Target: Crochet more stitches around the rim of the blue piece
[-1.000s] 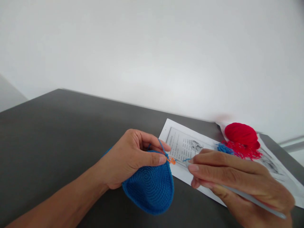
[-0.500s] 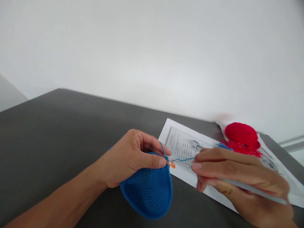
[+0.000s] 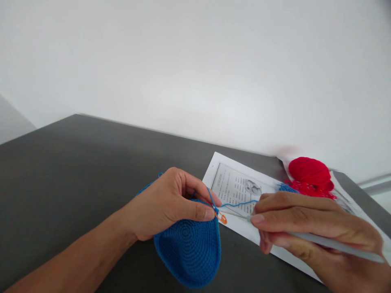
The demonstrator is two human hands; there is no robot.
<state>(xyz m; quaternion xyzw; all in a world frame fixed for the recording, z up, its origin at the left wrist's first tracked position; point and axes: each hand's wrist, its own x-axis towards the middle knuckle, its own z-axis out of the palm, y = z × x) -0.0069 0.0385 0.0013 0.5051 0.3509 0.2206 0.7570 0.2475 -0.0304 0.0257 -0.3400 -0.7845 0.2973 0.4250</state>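
Observation:
Blue crochet work [image 3: 191, 252], rounded with ringed stitches, hangs from my left hand [image 3: 174, 203], whose thumb and fingers pinch its upper edge. An orange stitch marker [image 3: 224, 219] is clipped at the top right corner, just beyond the thumb tip. My right hand [image 3: 308, 228] grips a crochet hook with a grey handle [image 3: 339, 246]; its thin metal shaft reaches left to the stitches beside the marker. Blue yarn [image 3: 240, 204] runs from that corner to my right fingers, and another strand loops up by my left index finger.
A printed sheet [image 3: 226, 183] lies on the dark table [image 3: 100, 162] behind and beneath the hands. At the right are a red yarn ball [image 3: 310, 171], red crochet pieces [image 3: 311, 190], blue yarn [image 3: 286, 187] and more paper. A pale wall [image 3: 183, 73] stands behind.
My right hand has moved slightly right and down with the hook. The marker hangs a little lower and the crochet work has dropped slightly. More blue yarn shows behind my left hand.

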